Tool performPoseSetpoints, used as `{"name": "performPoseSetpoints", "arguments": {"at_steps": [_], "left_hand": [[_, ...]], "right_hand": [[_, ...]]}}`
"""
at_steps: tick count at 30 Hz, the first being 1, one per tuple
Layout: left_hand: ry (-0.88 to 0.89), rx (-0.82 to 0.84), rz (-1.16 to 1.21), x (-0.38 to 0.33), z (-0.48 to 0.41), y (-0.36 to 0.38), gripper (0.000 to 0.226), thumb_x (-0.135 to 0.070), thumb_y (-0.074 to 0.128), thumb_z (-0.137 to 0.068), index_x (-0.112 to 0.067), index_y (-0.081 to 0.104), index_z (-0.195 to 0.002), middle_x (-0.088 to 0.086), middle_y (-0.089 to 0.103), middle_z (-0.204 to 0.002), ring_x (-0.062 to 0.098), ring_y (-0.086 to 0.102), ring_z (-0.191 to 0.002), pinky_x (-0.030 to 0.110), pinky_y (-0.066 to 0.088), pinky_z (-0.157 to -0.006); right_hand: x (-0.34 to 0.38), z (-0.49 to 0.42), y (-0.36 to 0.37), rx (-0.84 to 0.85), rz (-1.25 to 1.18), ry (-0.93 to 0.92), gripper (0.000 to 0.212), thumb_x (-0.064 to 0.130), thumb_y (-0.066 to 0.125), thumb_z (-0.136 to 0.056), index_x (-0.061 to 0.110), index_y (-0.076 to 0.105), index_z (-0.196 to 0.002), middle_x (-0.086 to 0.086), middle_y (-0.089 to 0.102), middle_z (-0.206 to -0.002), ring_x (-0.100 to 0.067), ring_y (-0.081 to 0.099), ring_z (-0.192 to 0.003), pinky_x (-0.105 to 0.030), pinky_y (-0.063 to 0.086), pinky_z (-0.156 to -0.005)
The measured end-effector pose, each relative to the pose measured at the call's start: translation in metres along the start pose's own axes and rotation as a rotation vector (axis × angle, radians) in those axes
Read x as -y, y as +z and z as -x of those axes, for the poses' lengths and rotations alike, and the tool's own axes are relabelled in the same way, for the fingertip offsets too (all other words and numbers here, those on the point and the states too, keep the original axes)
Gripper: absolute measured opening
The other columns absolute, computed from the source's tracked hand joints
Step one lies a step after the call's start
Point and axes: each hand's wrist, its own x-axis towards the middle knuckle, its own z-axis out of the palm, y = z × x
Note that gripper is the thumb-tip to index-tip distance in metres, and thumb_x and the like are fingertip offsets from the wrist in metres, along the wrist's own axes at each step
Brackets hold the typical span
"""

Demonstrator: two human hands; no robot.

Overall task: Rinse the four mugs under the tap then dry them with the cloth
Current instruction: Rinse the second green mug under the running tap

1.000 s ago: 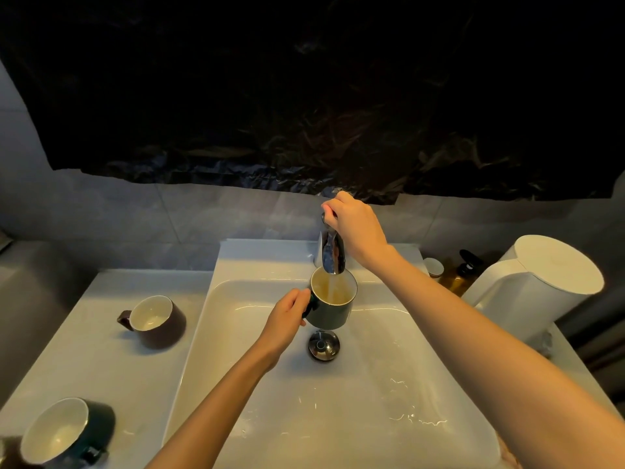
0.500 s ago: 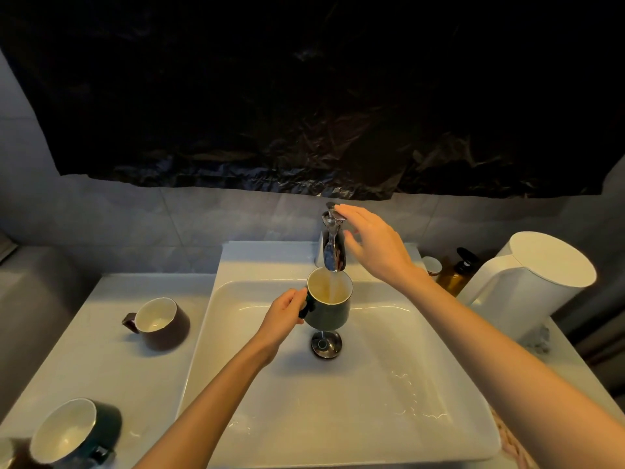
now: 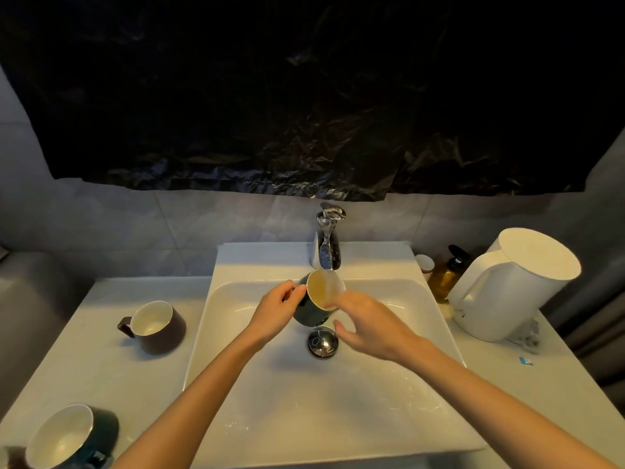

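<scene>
My left hand [image 3: 279,308] grips dark mug [image 3: 318,290] by handle under tap [image 3: 327,245]; right hand [image 3: 370,328] loose-fingered, possibly touching rim. Risk: wet handle slips, mug strikes sink [image 3: 389,418].

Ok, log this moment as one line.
step: rinse; left grip: holds dark mug by handle under tap; right grip: empty, beside rim; counter: brown mug, teal mug
</scene>
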Motion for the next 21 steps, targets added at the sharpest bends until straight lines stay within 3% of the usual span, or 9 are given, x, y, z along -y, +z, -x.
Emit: {"name": "performPoseSetpoints", "arguments": {"at_steps": [2, 4, 8, 10, 12, 14, 16, 18, 21], "left_hand": [[0.052, 0.006, -0.1, -0.005, 0.0, -0.001, 0.025, -0.028, 0.047, -0.098, -0.018, 0.054, -0.077, -0.001, 0.054, -0.078, 0.01, 0.048, -0.074, 0.012, 0.036, -0.059], [0.088, 0.022, -0.172, -0.009, 0.0, -0.002, 0.026, -0.027, 0.047, -0.098, -0.024, 0.047, -0.072, -0.008, 0.049, -0.074, 0.01, 0.046, -0.071, 0.012, 0.034, -0.057], [0.093, 0.059, -0.182, -0.008, -0.001, -0.003, 0.02, -0.027, 0.046, -0.099, -0.02, 0.051, -0.08, -0.006, 0.051, -0.077, 0.009, 0.047, -0.07, 0.011, 0.035, -0.057], [0.089, 0.023, -0.157, -0.007, -0.002, -0.003, 0.017, -0.027, 0.047, -0.098, -0.02, 0.051, -0.084, -0.006, 0.051, -0.08, 0.008, 0.048, -0.071, 0.011, 0.036, -0.057], [0.092, 0.02, -0.161, -0.006, -0.004, -0.003, 0.017, -0.026, 0.047, -0.098, -0.021, 0.05, -0.083, -0.005, 0.05, -0.081, 0.008, 0.047, -0.071, 0.012, 0.036, -0.058], [0.08, 0.042, -0.185, -0.003, -0.005, -0.005, 0.018, -0.026, 0.047, -0.098, -0.022, 0.05, -0.081, -0.004, 0.051, -0.082, 0.008, 0.047, -0.071, 0.012, 0.037, -0.058], [0.062, 0.035, -0.188, 0.001, -0.006, -0.007, 0.018, -0.026, 0.047, -0.098, -0.02, 0.052, -0.082, -0.001, 0.053, -0.084, 0.009, 0.048, -0.073, 0.011, 0.037, -0.06], [0.052, 0.021, -0.187, 0.002, -0.008, -0.007, 0.017, -0.027, 0.047, -0.098, -0.017, 0.053, -0.085, 0.0, 0.054, -0.087, 0.01, 0.049, -0.075, 0.011, 0.038, -0.062], [0.058, 0.037, -0.17, 0.005, -0.01, -0.007, 0.02, -0.026, 0.047, -0.098, -0.02, 0.051, -0.08, -0.001, 0.053, -0.083, 0.01, 0.048, -0.076, 0.014, 0.038, -0.064]], "right_hand": [[0.0, -0.005, 0.012, 0.177, 0.028, 0.043, 0.042, 0.028, 0.058, -0.092, 0.022, 0.049, -0.132, -0.001, 0.058, -0.127, -0.02, 0.058, -0.107, -0.031, 0.054, -0.087], [-0.006, -0.019, 0.019, 0.283, 0.136, 0.014, 0.041, 0.024, 0.06, -0.088, 0.019, 0.052, -0.127, -0.007, 0.06, -0.123, -0.025, 0.058, -0.106, -0.037, 0.056, -0.08], [-0.012, -0.045, 0.016, 0.346, 0.527, -0.111, 0.048, 0.006, 0.059, -0.089, 0.002, 0.047, -0.135, -0.018, 0.051, -0.138, -0.033, 0.031, -0.138, -0.037, 0.042, -0.103], [-0.004, -0.055, 0.023, 0.423, 0.526, -0.014, 0.043, 0.004, 0.06, -0.087, -0.001, 0.051, -0.129, -0.022, 0.054, -0.13, -0.035, 0.047, -0.124, -0.034, 0.048, -0.088], [0.003, -0.059, 0.034, 0.487, 0.352, 0.057, 0.03, 0.005, 0.061, -0.082, -0.001, 0.057, -0.111, -0.021, 0.062, -0.107, -0.036, 0.059, -0.101, -0.038, 0.051, -0.072], [0.002, -0.059, 0.038, 0.49, 0.251, 0.087, 0.037, 0.003, 0.061, -0.08, 0.002, 0.054, -0.116, -0.019, 0.06, -0.108, -0.036, 0.057, -0.105, -0.04, 0.052, -0.075], [-0.001, -0.059, 0.038, 0.434, 0.367, 0.091, 0.047, 0.004, 0.063, -0.084, 0.004, 0.05, -0.129, -0.02, 0.055, -0.12, -0.034, 0.05, -0.115, -0.037, 0.05, -0.082], [0.003, -0.063, 0.035, 0.505, 0.449, 0.135, 0.04, 0.01, 0.063, -0.086, 0.002, 0.055, -0.124, -0.02, 0.056, -0.111, -0.03, 0.054, -0.106, -0.034, 0.049, -0.08], [0.009, -0.07, 0.041, 0.55, 0.222, 0.119, 0.031, 0.011, 0.066, -0.081, 0.002, 0.058, -0.11, -0.012, 0.057, -0.094, -0.026, 0.055, -0.087, -0.03, 0.046, -0.065]]}}
